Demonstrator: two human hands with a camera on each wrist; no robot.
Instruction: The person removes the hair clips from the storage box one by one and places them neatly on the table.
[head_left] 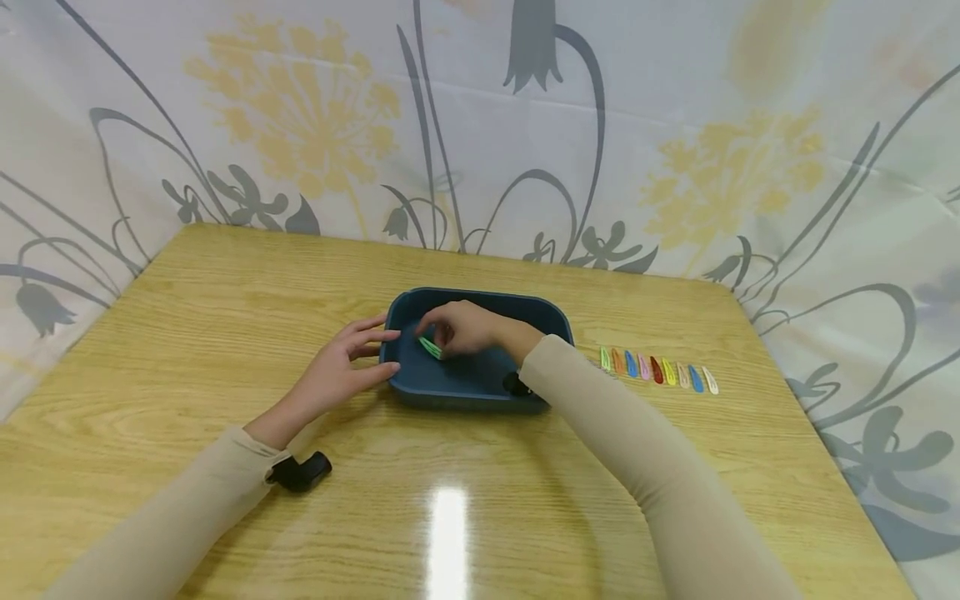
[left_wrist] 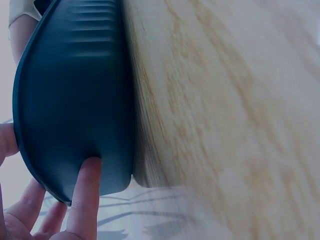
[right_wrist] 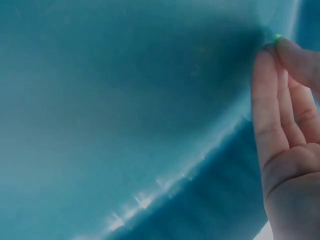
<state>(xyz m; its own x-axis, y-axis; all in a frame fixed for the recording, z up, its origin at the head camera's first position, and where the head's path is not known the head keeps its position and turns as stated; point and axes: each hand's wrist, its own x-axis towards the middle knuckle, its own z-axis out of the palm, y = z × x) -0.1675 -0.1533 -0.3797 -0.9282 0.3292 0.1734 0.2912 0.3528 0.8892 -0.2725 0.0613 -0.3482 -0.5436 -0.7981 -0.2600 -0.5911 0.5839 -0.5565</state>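
Observation:
A dark blue plastic tray [head_left: 480, 398] with raised walls stands on the wooden table. My left hand [head_left: 351, 364] rests on its left end, thumb and fingers fairly straight at the rim. In the left wrist view one fingertip [left_wrist: 90, 167] presses the outer wall. Reaching down into the tray, my right hand [head_left: 468, 327] pinches a green snap hair clip [head_left: 430, 347] low over the tray floor. The right wrist view shows just a green tip of the clip [right_wrist: 278, 37] at the fingertips; the rest is hidden by the fingers.
Several snap hair clips [head_left: 657, 370] in different colours lie in a row on the table to the right of the tray. The tabletop [head_left: 285, 275] ends at the back against a flower-patterned curtain [head_left: 480, 125]. A light reflection lies in front.

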